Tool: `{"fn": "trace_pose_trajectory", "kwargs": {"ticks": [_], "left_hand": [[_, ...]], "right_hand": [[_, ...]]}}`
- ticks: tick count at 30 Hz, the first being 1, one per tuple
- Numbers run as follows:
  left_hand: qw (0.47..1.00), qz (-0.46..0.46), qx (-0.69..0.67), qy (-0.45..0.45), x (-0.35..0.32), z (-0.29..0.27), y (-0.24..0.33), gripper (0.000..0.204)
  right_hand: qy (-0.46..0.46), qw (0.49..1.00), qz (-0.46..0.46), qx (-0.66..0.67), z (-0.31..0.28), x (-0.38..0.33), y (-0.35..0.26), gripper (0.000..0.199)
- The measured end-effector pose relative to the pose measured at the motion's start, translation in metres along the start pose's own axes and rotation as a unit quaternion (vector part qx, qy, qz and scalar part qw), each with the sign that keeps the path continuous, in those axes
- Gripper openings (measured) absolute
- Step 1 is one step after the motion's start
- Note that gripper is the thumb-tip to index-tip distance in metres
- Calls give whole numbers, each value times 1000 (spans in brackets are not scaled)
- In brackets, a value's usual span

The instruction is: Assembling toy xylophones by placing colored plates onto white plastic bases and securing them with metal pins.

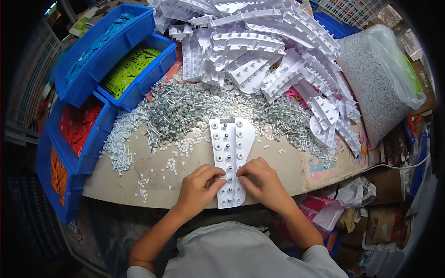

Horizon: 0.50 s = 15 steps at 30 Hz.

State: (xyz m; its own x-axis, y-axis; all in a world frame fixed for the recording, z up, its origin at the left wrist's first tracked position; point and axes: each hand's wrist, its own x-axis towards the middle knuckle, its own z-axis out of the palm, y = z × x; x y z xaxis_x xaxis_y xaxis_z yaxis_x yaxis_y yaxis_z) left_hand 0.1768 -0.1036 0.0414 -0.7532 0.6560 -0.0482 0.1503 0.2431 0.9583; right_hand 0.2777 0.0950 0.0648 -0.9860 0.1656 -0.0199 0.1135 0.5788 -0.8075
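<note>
A white plastic panel (246, 136) lies on the table in front of me, its lower end at the near edge. Two rows of round white fittings run along its sides, with a line of shiny metal studs down the middle channel. On its left side my left hand (198, 189) is closed, thumb and forefinger pinched over one fitting. Opposite it, my right hand (263, 181) is also closed, fingertips on the right row. Whatever small thing either pinch holds is hidden by the fingers.
Beyond the panel spread heaps of metal screws (174, 109) and small white caps (184, 146). White plastic parts (250, 44) pile up behind. Blue bins (104, 60) with colored pieces stand left; a clear bag of small pieces (375, 83) stands right.
</note>
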Motion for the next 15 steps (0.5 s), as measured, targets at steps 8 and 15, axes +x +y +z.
{"fn": "trace_pose_trajectory", "kwargs": {"ticks": [8,15], "left_hand": [[958,219,175,64,-7,3,-25,11],[979,140,109,104,51,-22,-6,7]], "right_hand": [[75,985,-120,-94,19,-11,20,18],[141,974,-158,-82,1,11,26,14]]}}
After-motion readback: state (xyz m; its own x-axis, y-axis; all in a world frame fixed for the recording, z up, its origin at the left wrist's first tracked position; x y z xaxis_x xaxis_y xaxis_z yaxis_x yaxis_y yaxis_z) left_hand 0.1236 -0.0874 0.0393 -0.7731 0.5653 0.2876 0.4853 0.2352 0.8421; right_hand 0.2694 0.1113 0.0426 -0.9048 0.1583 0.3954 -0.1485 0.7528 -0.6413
